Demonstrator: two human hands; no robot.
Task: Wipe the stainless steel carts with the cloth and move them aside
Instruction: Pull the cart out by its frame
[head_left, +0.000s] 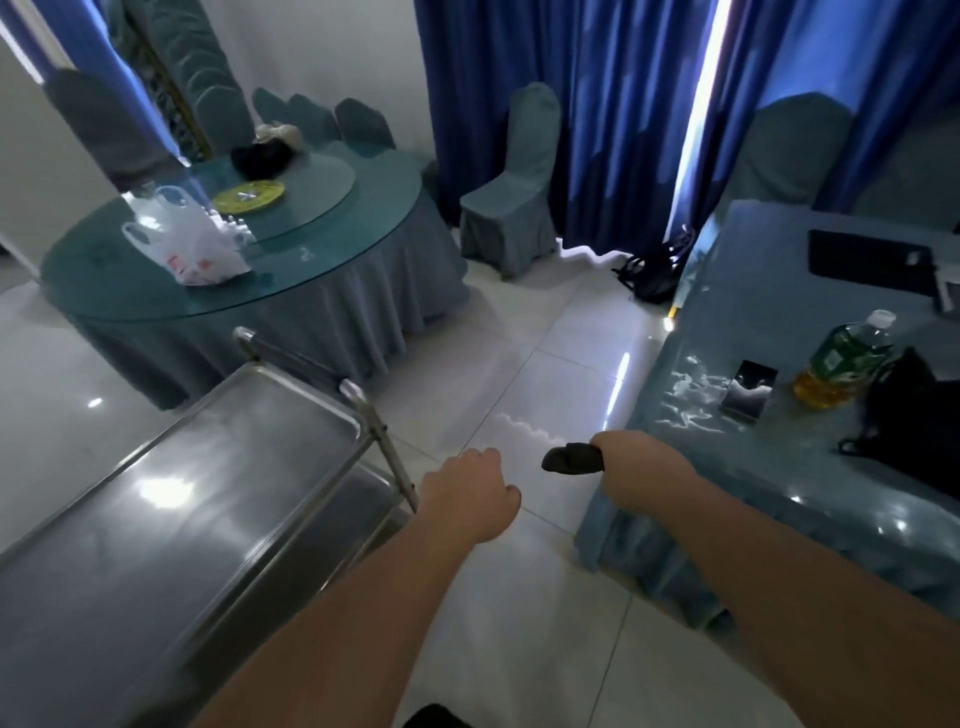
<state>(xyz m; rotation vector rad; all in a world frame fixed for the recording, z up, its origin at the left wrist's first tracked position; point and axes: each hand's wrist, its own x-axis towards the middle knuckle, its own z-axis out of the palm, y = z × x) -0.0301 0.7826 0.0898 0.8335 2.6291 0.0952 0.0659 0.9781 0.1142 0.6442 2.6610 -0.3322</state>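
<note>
A stainless steel cart (171, 499) stands at the lower left, its top tray shiny and bare, with a lower shelf beneath. Its tubular handle (374, 421) rises at the far right corner. My left hand (467, 493) hovers just right of the cart's handle post, fingers curled downward, holding nothing that I can see. My right hand (639, 467) is further right, over the floor beside a covered table, and grips a dark cloth (571, 458) that sticks out to the left of the fist.
A round glass-topped table (311, 260) with a plastic bag (192, 244) stands behind the cart. A covered table (779, 467) at right holds a bottle (841, 364), a phone (750, 389) and dark items. A covered chair (511, 192) and blue curtains (571, 104) stand beyond the tiled floor.
</note>
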